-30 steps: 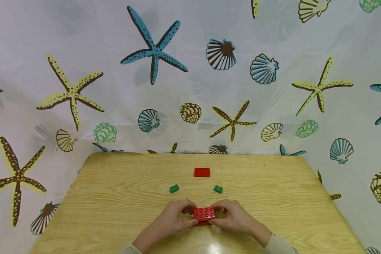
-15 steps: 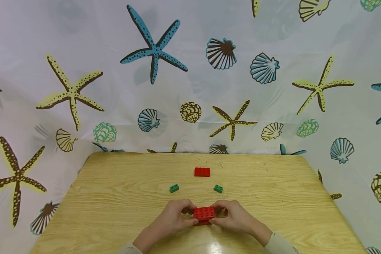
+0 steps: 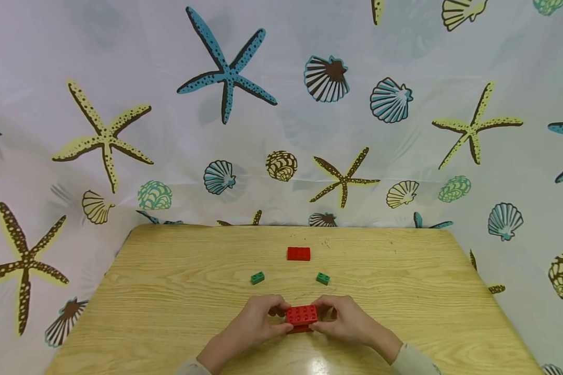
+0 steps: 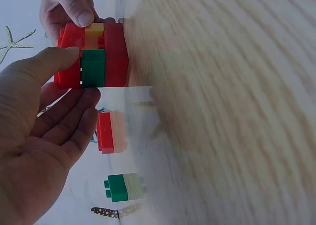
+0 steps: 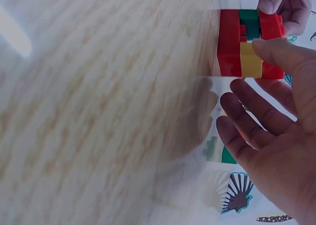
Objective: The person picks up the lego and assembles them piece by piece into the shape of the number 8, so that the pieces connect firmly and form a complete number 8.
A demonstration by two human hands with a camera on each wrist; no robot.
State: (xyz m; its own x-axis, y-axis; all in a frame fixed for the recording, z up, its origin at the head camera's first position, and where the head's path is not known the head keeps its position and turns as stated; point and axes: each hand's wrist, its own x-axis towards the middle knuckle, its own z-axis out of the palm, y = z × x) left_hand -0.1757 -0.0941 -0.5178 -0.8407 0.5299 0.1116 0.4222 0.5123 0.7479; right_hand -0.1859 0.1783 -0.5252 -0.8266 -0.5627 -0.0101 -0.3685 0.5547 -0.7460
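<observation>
Hands [image 3: 305, 325] hide the brick stack's [image 3: 302, 315] lower layers.

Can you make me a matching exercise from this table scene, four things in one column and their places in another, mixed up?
Things:
1. stacked block
2. lone red brick
3. left green brick
4. right green brick

Places:
A. farthest back on the table, by itself
B. held between the left hand and the right hand
C. behind the right hand
D. behind the left hand

Pairs: 1-B, 2-A, 3-D, 4-C
</observation>
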